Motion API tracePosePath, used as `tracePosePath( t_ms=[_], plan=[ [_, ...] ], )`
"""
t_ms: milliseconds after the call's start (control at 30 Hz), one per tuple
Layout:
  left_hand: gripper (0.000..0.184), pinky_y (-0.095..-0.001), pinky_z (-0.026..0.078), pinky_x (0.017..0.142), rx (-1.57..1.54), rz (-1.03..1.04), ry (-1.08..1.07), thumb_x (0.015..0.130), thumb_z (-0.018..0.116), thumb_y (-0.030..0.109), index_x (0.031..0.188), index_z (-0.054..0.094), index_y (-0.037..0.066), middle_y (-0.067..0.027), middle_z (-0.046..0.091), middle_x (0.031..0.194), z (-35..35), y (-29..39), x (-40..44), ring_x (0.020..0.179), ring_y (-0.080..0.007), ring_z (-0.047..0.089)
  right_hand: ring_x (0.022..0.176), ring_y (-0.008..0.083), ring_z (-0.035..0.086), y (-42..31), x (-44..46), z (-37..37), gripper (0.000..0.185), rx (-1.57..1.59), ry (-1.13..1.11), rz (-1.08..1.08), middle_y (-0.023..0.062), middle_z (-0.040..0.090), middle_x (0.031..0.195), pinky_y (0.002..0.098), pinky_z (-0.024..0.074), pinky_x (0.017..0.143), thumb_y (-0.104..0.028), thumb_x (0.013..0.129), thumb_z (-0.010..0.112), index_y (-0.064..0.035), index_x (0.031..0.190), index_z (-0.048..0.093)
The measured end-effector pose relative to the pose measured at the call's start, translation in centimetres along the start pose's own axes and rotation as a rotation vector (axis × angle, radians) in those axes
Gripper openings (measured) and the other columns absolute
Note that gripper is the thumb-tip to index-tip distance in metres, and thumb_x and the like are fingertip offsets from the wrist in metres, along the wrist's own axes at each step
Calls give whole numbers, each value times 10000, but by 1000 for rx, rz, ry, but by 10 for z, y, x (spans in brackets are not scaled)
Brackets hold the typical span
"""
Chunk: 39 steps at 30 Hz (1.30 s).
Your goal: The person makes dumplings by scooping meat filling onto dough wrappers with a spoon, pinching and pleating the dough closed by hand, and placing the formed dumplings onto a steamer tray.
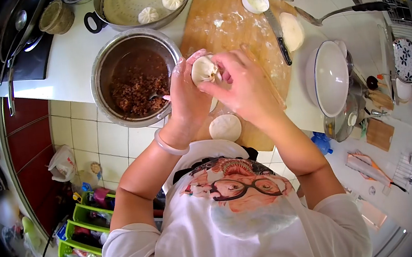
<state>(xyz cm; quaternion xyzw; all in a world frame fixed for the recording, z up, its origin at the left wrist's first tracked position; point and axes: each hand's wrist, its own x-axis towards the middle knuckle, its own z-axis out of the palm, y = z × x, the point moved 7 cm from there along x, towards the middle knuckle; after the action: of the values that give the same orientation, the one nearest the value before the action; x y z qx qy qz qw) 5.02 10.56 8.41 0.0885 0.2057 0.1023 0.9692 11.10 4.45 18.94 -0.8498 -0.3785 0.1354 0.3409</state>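
Observation:
A partly gathered dough bun (203,71) rests in my left hand (184,90), its palm and fingers cupped around the side. My right hand (241,79) pinches the bun's pleated edge between thumb and fingers, with a small opening at the folds. Just left of my hands, the metal bowl (115,55) holds brown minced filling (136,93) and a spoon, partly hidden by my left hand. Below my hands, a flat dough round (225,128) lies on the near end of the floured wooden board (219,25). Another pale edge shows behind my right wrist.
A round steamer pan (121,6) with several pleated buns stands beyond the bowl. On the board are a knife (276,29), a dough piece (292,31) and a small white bowl (255,1). A white enamel basin (332,78) stands right; green bins (86,218) sit lower left.

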Motion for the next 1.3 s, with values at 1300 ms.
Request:
tracePosePath(
  t_ms=[1300],
  plan=[
    [538, -426, 443, 973, 40, -193, 27, 1024, 288, 465, 1197, 532, 17, -148, 607, 1114, 10, -4, -3, 1067, -269, 587, 767, 291, 626, -4, 0, -4, 214, 18, -296, -154, 123, 590, 981, 374, 517, 683, -2, 774, 679, -23, 976, 611]
  ],
)
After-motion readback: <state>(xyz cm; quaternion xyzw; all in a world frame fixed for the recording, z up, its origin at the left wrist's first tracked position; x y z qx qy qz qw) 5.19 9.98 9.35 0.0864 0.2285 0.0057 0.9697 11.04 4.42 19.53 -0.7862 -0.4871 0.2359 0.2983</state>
